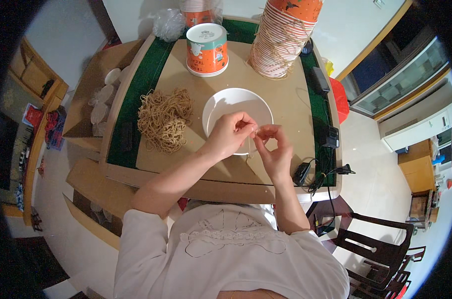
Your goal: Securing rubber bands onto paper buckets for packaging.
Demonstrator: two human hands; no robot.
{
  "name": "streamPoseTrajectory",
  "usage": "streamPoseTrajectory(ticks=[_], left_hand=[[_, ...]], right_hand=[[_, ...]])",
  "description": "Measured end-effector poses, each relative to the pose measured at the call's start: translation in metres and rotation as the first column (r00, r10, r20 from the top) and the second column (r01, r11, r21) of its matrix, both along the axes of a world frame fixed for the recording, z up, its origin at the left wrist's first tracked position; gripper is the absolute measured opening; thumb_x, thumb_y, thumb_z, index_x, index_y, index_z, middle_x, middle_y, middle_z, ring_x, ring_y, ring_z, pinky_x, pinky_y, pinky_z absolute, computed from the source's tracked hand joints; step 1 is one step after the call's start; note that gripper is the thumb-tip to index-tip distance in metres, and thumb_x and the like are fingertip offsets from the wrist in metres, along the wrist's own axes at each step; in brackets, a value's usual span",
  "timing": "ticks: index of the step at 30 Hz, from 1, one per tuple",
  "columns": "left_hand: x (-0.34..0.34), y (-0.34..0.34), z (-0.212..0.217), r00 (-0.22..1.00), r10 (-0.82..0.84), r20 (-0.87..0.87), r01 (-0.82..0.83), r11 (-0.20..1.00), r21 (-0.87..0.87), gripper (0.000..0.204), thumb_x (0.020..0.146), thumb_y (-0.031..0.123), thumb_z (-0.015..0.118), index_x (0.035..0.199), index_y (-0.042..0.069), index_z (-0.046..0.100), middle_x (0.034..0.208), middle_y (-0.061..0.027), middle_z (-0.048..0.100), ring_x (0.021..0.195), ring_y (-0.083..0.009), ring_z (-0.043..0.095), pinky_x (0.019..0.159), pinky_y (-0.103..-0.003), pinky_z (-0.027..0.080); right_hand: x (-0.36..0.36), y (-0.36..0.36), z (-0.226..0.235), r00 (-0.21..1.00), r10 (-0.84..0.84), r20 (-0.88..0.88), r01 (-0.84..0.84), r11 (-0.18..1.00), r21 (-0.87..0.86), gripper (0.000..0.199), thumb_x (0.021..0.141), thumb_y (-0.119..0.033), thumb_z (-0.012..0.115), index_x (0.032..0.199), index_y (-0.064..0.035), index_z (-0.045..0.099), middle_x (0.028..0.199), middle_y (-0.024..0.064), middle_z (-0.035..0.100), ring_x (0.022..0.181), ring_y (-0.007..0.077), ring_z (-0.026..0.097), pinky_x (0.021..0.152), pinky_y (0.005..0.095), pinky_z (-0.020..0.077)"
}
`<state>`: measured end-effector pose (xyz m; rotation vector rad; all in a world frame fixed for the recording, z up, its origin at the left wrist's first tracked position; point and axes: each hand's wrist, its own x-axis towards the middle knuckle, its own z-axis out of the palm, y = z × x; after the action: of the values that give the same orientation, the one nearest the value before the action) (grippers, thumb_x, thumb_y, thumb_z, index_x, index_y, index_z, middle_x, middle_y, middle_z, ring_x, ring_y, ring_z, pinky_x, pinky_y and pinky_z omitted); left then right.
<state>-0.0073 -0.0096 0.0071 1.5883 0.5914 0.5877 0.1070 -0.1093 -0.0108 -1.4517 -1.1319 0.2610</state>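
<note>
Over the front of a white bowl point(217, 107), my left hand point(231, 132) and my right hand point(276, 152) meet with thumbs and forefingers pinched together. A thin strand of twine point(249, 145) hangs from between the fingertips. Something small and pale shows at the pinch, too small to name. To the left of the bowl lies a loose tangled heap of tan twine point(165, 119). Behind the bowl stands an upside-down orange paper bucket point(207, 52) with a teal band and a white base.
A tall leaning stack of paper buckets point(281, 42), draped with twine, rises at the back right. Clear plastic point(169, 25) lies at the back left. Black adapters and cables point(315, 172) line the right edge. Open cardboard boxes point(89, 89) sit left; a dark chair point(370, 244) stands right.
</note>
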Motion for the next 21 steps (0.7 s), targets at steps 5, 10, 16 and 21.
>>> streamPoseTrajectory(ticks=[5, 10, 16, 21], left_hand=[[0.003, -0.001, -0.007, 0.997, 0.048, 0.057, -0.052, 0.996, 0.07, 0.006, 0.091, 0.008, 0.053, 0.09, 0.003, 0.056, 0.073, -0.0003, 0.058, 0.056, -0.0027, 0.047, 0.048, -0.017, 0.038], [0.007, -0.003, -0.009, 0.993, 0.074, 0.09, -0.086, 0.988, 0.13, 0.005, 0.09, 0.007, 0.054, 0.089, 0.002, 0.053, 0.077, -0.0007, 0.057, 0.066, -0.006, 0.052, 0.057, -0.022, 0.044], [0.01, -0.003, -0.01, 0.98, 0.175, 0.099, -0.198, 0.918, 0.343, 0.008, 0.089, 0.007, 0.052, 0.091, 0.0, 0.048, 0.075, -0.0132, 0.06, 0.067, -0.0242, 0.061, 0.06, -0.035, 0.047], [0.014, -0.005, -0.007, 0.97, 0.222, 0.098, -0.242, 0.879, 0.411, 0.01, 0.09, 0.008, 0.049, 0.094, 0.002, 0.043, 0.076, -0.0175, 0.059, 0.07, -0.0363, 0.06, 0.059, -0.042, 0.046]], right_hand=[[0.002, 0.0, -0.006, 0.998, -0.004, 0.061, 0.008, 0.998, -0.062, 0.012, 0.076, 0.0, 0.067, 0.087, -0.0008, 0.061, 0.079, 0.0077, 0.063, 0.068, 0.0129, 0.057, 0.064, 0.0255, 0.0469], [0.0, 0.004, -0.01, 0.998, -0.032, 0.059, 0.034, 0.998, -0.048, 0.012, 0.076, 0.0, 0.066, 0.087, -0.0014, 0.062, 0.077, 0.0073, 0.062, 0.064, 0.012, 0.055, 0.06, 0.0244, 0.0457], [-0.002, 0.006, -0.014, 0.987, -0.074, 0.145, 0.08, 0.996, -0.037, 0.006, 0.079, 0.0, 0.065, 0.085, 0.0002, 0.063, 0.071, 0.0014, 0.06, 0.062, 0.0061, 0.05, 0.059, 0.0213, 0.042], [-0.005, 0.004, -0.011, 0.978, -0.065, 0.197, 0.065, 0.998, 0.007, 0.006, 0.079, 0.0, 0.065, 0.085, -0.0009, 0.064, 0.068, 0.0027, 0.058, 0.059, 0.0085, 0.048, 0.058, 0.0227, 0.0406]])
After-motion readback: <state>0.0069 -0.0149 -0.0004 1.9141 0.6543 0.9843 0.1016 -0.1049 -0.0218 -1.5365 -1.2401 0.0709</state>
